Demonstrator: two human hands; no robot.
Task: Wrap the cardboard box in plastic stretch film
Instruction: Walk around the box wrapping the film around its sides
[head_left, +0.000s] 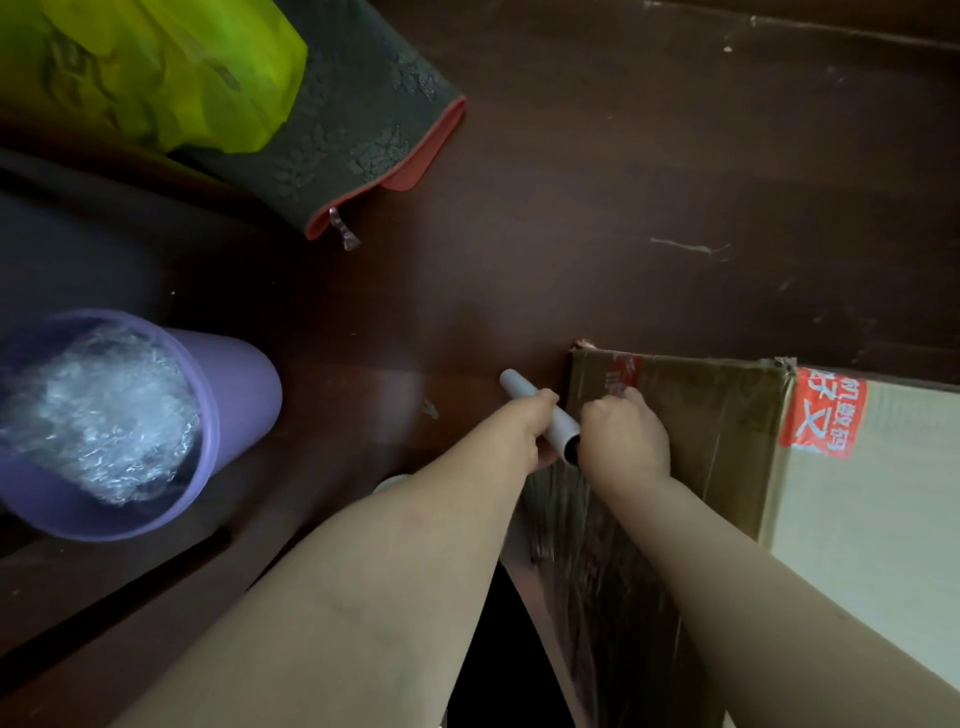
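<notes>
A brown cardboard box (722, 431) with red printed tape stands on the dark floor at the lower right. Clear stretch film (571, 525) runs down its near left side in wrinkled folds. My left hand (535, 428) grips a slim white film roll (519, 391) that lies slanted by the box's far left corner. My right hand (626, 436) has its fingers curled against the box's upper face right beside the roll's open end; whether they pinch the film is hidden by the hand itself.
A purple plastic bin (234, 395) filled with crumpled clear film stands at the left. A dark patterned bag with a red edge (358, 130) and a bright green bag (171, 67) lie at the far left. Dark wooden floor (623, 208) stretches beyond the box.
</notes>
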